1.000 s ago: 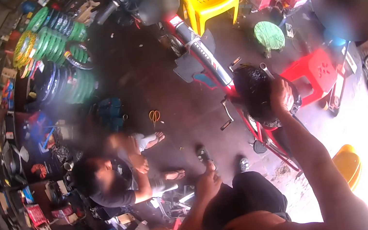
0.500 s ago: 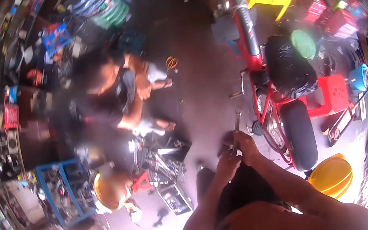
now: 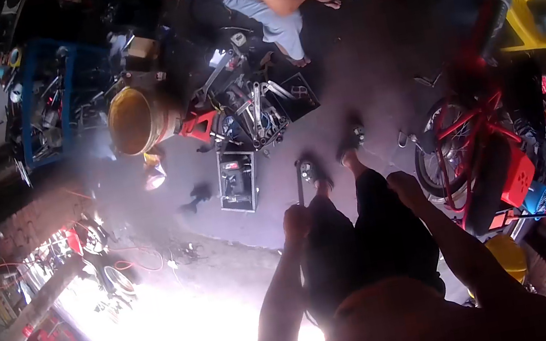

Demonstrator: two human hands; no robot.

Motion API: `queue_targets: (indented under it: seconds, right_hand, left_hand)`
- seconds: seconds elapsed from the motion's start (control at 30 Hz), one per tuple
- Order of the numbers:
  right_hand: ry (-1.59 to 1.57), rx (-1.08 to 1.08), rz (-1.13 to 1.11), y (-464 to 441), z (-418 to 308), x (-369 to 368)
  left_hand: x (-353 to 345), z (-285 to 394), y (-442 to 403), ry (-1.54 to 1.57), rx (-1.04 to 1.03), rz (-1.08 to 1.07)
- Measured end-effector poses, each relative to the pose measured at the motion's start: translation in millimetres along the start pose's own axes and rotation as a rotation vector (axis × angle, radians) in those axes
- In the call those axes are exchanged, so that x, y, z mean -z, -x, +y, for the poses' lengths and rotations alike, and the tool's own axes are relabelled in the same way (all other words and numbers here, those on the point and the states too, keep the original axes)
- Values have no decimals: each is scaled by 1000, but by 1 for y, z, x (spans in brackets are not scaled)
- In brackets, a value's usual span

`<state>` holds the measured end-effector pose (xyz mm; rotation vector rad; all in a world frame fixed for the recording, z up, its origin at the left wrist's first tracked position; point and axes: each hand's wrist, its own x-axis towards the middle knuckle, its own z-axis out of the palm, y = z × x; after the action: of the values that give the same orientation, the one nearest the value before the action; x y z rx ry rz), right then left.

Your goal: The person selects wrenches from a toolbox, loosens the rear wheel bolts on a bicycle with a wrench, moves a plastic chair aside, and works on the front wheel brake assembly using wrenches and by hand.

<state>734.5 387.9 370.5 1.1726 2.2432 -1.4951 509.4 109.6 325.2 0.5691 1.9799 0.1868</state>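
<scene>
My left hand (image 3: pixel 297 223) is closed round a wrench (image 3: pixel 300 187), whose dark shaft points forward past my left foot. Over my right thigh is my right hand (image 3: pixel 405 189), its fingers curled in; whatever it may hold is hidden. Ahead and to the left lies a spread of wrenches and other hand tools (image 3: pixel 259 111) on the floor. Nearer me stands an open metal-edged box (image 3: pixel 238 180) with a dark power tool inside. To the right of my right hand is a red bike (image 3: pixel 458 145).
A person (image 3: pixel 276 2) in light trousers is at the top. A yellow bucket (image 3: pixel 131 121) and a red stool (image 3: pixel 198 127) stand left of the tools. Right are a yellow chair (image 3: pixel 530 15) and a red plastic seat (image 3: pixel 519 177). Bright light falls on the floor at lower left.
My hands were together on the wrench and are now apart, with the wrench in my left. The view has swung left, bringing the floor tools to the middle.
</scene>
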Motion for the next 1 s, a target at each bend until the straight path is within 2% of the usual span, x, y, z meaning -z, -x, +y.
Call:
queue_targets:
  seconds: [0.07,0.1,0.17,0.23,0.27,0.37,0.43,0.47,0.53,0.6,0.63,0.73,0.77,0.87,0.93,1.0]
  right_hand:
    - [-79,-105,-58,-8,-5,-14]
    - [-21,-35,-90,-17,-12,-19]
    - [82,107,-163,-36,-28,-28]
    - [128,174,-191,-55,-20,-44]
    - [147,218,-195,-68,-15,-50]
    - [37,10,-263,-92,-60,-54]
    - [163,281,-329,-119,-35,-60]
    - [219,405,-368,-128,-22,-67]
    - [263,400,-399,-143,-26,-70]
    - [359,454,-364,-160,-18,-76]
    - [314,383,-372,-168,-6,-82]
    - [664,651,-429,-215,29,-105]
    - [568,469,-425,-227,35,-117]
    - [661,44,-457,-265,0,-162]
    - [522,44,-487,-294,21,-201]
    - [508,56,-463,-326,39,-242]
  left_hand:
    - [-4,-31,13,160,64,44]
    - [-28,-57,6,281,69,171]
    - [-51,-79,8,392,121,277]
    - [-70,-87,17,661,326,239]
    - [-89,-96,13,688,285,285]
    - [-158,-131,-6,753,118,424]
    - [-175,-127,-15,674,98,423]
    - [-159,-112,-20,584,157,366]
    - [-121,-82,-28,570,150,410]
    - [-89,-58,-40,718,23,607]
    - [-85,-52,-50,943,115,550]
    - [-74,-47,-78,1493,306,376]
    - [-73,-50,-88,1614,315,331]
    - [-73,-68,-115,1825,351,231]
    - [-79,-86,-132,1914,374,197]
    - [-91,-105,-145,1993,398,168]
